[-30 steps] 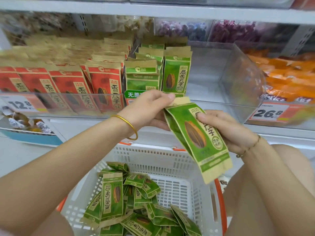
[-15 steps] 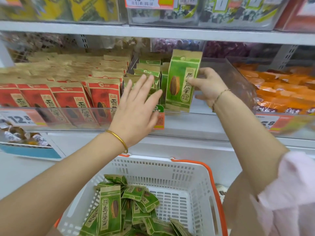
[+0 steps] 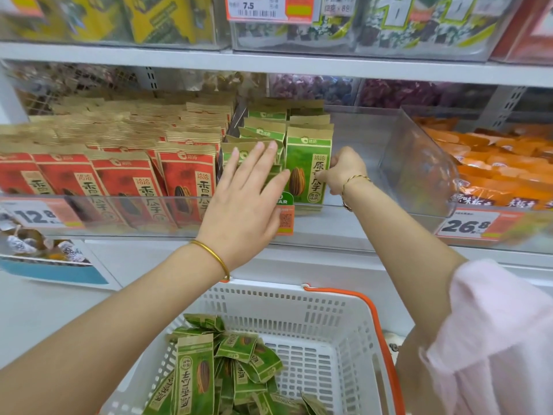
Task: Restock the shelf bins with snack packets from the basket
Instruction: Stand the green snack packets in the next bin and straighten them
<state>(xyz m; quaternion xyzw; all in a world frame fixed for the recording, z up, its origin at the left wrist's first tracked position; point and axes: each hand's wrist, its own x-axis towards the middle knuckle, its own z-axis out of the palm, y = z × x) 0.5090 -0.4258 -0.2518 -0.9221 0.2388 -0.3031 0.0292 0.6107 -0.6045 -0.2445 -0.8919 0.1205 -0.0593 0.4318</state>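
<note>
Shelf bin (image 3: 413, 163) ahead: your left hand (image 3: 245, 199), grip wide, braces the green row (image 3: 263, 130); your right hand (image 3: 341, 172) pinches the packet (image 3: 308, 169), so seat it flush.

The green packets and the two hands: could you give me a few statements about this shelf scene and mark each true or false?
1. The right hand grips an upright green packet inside the clear bin. True.
2. The left hand is clenched in a fist. False: its fingers are straight and spread.
3. The basket holds nothing. False: loose green packets lie piled in it.
4. Red packets stand in the bin to the left of the green ones. True.
</note>
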